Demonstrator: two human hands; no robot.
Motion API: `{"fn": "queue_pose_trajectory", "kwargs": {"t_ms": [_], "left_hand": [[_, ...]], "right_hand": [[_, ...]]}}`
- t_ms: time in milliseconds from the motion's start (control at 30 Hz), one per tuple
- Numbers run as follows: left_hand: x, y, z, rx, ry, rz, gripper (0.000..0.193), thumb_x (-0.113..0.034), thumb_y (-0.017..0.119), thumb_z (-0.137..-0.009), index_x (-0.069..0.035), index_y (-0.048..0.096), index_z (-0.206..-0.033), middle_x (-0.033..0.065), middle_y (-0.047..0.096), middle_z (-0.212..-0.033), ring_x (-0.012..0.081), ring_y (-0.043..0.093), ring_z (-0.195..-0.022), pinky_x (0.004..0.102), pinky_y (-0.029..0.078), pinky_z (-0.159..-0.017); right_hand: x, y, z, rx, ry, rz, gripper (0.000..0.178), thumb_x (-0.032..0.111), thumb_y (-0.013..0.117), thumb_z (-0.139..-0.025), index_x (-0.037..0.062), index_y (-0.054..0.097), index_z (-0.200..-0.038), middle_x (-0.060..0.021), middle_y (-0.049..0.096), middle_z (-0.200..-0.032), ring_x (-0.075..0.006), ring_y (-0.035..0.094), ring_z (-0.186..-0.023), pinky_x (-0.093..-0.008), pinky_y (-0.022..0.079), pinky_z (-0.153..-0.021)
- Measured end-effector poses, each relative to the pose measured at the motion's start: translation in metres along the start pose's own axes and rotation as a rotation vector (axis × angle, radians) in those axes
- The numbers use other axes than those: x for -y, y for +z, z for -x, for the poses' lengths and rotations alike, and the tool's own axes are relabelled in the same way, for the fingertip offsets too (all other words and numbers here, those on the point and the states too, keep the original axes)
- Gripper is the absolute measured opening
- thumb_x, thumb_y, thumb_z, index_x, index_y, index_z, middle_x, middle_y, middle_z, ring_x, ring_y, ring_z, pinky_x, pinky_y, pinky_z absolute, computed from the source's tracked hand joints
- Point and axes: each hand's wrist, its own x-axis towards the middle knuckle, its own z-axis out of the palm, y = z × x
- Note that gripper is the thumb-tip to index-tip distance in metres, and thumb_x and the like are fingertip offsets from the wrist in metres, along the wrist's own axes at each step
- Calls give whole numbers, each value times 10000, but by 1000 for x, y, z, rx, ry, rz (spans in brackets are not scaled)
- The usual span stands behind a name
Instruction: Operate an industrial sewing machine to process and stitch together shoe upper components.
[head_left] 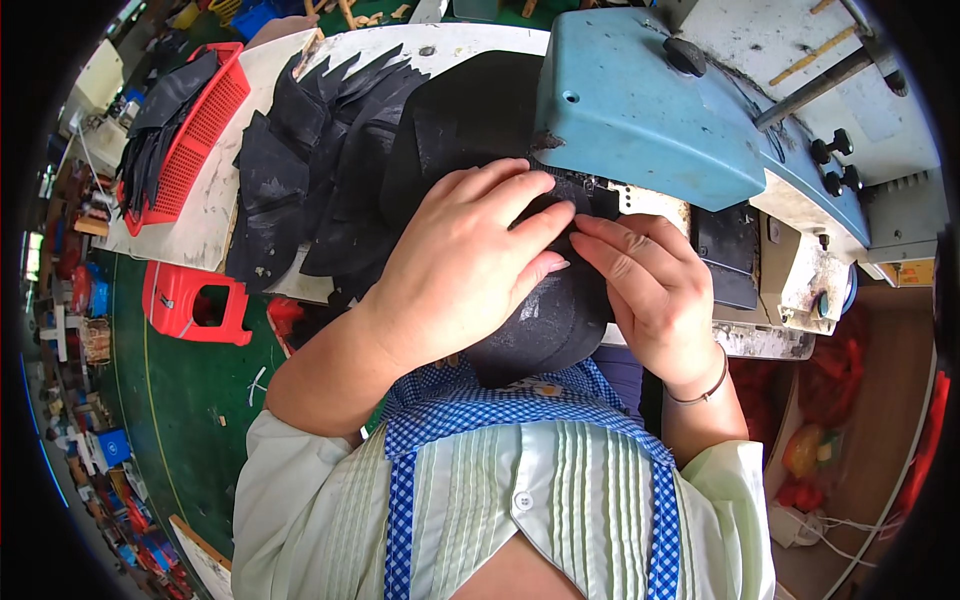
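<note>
My left hand (465, 250) rests on a black sheet piece (545, 325), its fingers spread and reaching to the front of a blue machine (650, 110). From the other side my right hand (650, 285) grips the same piece, fingers close together and its thumb hidden. The fingertips of both hands nearly meet just below the machine's working point. The sheet looks like leather or a similar flexible material, and its near part hangs over the table edge toward my lap. A larger black sheet (460, 110) lies beyond my left hand.
Overlapping black cut pieces (290, 180) cover the white table (225, 215) on the left. A red basket (185, 150) with more black pieces stands at its far-left end. Below is a red stool (197, 305) on the green floor. Machine knobs and a rod are at the right.
</note>
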Motion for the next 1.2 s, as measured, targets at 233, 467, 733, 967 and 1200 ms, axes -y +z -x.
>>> {"fn": "queue_pose_trajectory", "kwargs": {"t_ms": [233,467,733,967,1200], "left_hand": [[1,3,-11,5,-8,-3,320,-134,781,-817,-21,731,-1113,157,665,-1240,352,638,-1121,454,504,-1001],[-1,2,-16,22,-17,-25,327,-116,775,-820,-13,727,-1126,151,667,-1245,349,643,-1094,445,518,-975],[2,4,-21,-9,-11,-66,255,-87,770,-822,-35,746,-1070,114,692,-1151,324,667,-997,423,545,-875],[3,9,-23,-29,17,-82,237,-40,741,-783,-68,763,-1018,92,700,-1097,292,686,-931,391,564,-794],[0,3,-22,53,56,-178,300,-120,744,-822,-28,735,-1107,93,690,-1142,295,672,-996,409,540,-884]], "right_hand": [[-11,0,-2,27,-34,62,399,89,657,-709,-4,757,-1084,-129,751,-1087,-298,678,-944,-386,585,-870],[-11,4,-2,-26,1,60,367,-4,722,-681,5,772,-1045,-107,764,-1091,-284,687,-906,-376,585,-811],[-14,7,3,-43,-42,124,404,65,692,-702,2,764,-1095,-127,705,-1056,-282,658,-897,-365,579,-773],[-4,3,6,20,128,109,380,29,720,-739,20,768,-1116,-82,539,-899,-247,582,-817,-355,521,-652],[-6,6,3,7,134,119,393,28,701,-753,19,762,-1141,-89,547,-903,-247,587,-827,-352,531,-676]]}}
